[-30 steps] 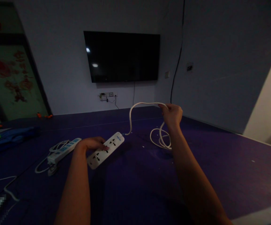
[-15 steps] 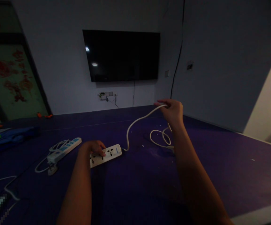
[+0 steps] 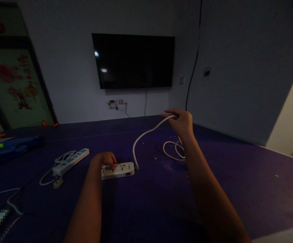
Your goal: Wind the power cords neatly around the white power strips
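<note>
A white power strip [image 3: 122,171] lies on the purple floor, its left end hidden by my left arm. My left hand [image 3: 107,160] grips it from above, with fingers across the socket face. From the strip's right end a white power cord [image 3: 140,137] rises in a curve to my right hand [image 3: 181,122]. That hand is raised to the right and pinches the cord between thumb and fingers. Beyond the pinch, the rest of the cord drops into loose loops [image 3: 164,152] on the floor, partly behind my right forearm.
To the left lies a second power strip [image 3: 71,162] with blue sockets, its cord coiled beside it. Farther left are blue cloth [image 3: 22,147] and a thin pale cable [image 3: 11,202]. A television [image 3: 136,62] hangs on the far wall above wall sockets [image 3: 121,101].
The strip under my left hand has turned from slanted to nearly level, and its side with a dark switch now shows. My right hand has shifted slightly left with the cord.
</note>
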The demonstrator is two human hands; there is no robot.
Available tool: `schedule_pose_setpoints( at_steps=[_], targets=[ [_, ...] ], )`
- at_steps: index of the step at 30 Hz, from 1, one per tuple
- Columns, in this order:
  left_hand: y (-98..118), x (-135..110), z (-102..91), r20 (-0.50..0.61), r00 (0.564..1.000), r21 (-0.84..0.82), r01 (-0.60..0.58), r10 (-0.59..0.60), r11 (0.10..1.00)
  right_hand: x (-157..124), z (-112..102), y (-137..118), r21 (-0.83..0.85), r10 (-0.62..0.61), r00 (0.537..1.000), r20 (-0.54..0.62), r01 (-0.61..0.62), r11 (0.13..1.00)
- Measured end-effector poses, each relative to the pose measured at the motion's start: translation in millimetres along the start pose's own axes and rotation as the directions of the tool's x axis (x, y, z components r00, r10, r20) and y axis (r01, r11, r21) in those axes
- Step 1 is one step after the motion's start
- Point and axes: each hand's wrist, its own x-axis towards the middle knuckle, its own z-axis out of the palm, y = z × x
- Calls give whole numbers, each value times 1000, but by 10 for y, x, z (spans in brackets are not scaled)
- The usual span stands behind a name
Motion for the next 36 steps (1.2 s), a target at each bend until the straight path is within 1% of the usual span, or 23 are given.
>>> schedule_pose_setpoints(
  at_steps=[4,5,7,8,9,10,11,13,14,16,17,18,19,22,24,25,27,28,29,31,32,34,36],
  targets=[
    [155,-93,-65,-177,982,-73,-81,67,994,-27,75,-40,28,-26,997,70,24,999],
    [235,-142,-97,-234,967,-93,-129,104,987,-38,95,-55,42,-37,996,83,34,999],
    [446,-276,-156,-363,913,-128,-246,186,961,-69,141,-99,79,-65,991,119,56,995],
    [570,-359,-174,-445,864,-143,-328,235,934,-92,168,-129,108,-82,986,146,66,992],
    [699,-451,-181,-586,756,-189,-479,293,857,-119,198,-164,144,-101,979,179,75,987],
    [827,-549,-175,-652,679,-238,-606,338,759,-149,230,-204,184,-123,969,215,83,979],
    [948,-648,-157,-654,649,-289,-689,388,665,-181,264,-249,226,-150,956,252,93,970],
    [1152,-833,-100,-570,651,-375,-749,501,546,-240,329,-350,312,-220,921,321,116,943],
    [1229,-910,-69,-512,665,-413,-745,543,523,-262,353,-405,351,-258,898,358,126,928],
    [1324,-1015,-25,-388,705,-456,-706,593,541,-280,373,-515,414,-320,848,423,134,901],
    [1346,-1040,-16,-372,710,-457,-700,597,548,-275,365,-564,430,-338,828,448,132,893],
    [1352,-1046,-18,-402,704,-449,-709,586,544,-263,345,-604,434,-348,813,467,133,891],
    [1348,-1035,-28,-473,682,-437,-731,558,524,-244,315,-630,423,-351,805,479,139,895],
    [1304,-932,-96,-752,545,-405,-826,371,393,-171,198,-574,307,-312,818,484,175,935],
    [1272,-851,-150,-858,471,-418,-872,204,256,-124,131,-401,173,-238,842,485,174,969],
    [1255,-819,-177,-886,449,-427,-887,114,174,-107,107,-278,96,-189,837,513,163,982],
    [1219,-781,-228,-897,436,-437,-899,-68,4,-92,75,8,-77,-45,805,592,112,991],
    [1198,-777,-253,-887,438,-432,-899,-149,-70,-96,66,155,-171,52,770,636,74,982],
    [1174,-780,-278,-872,439,-420,-898,-214,-132,-109,62,294,-264,164,714,680,30,964],
    [1122,-804,-326,-853,426,-375,-902,-300,-213,-154,69,521,-443,386,592,708,-54,895],
    [1095,-820,-347,-848,418,-354,-904,-326,-239,-183,82,604,-498,454,538,710,-72,864],
    [1048,-850,-381,-836,409,-318,-904,-367,-284,-243,129,702,-532,501,449,740,-65,844],
    [1011,-867,-402,-814,427,-306,-891,-393,-334,-296,201,728,-537,500,409,763,-30,843]
  ],
)
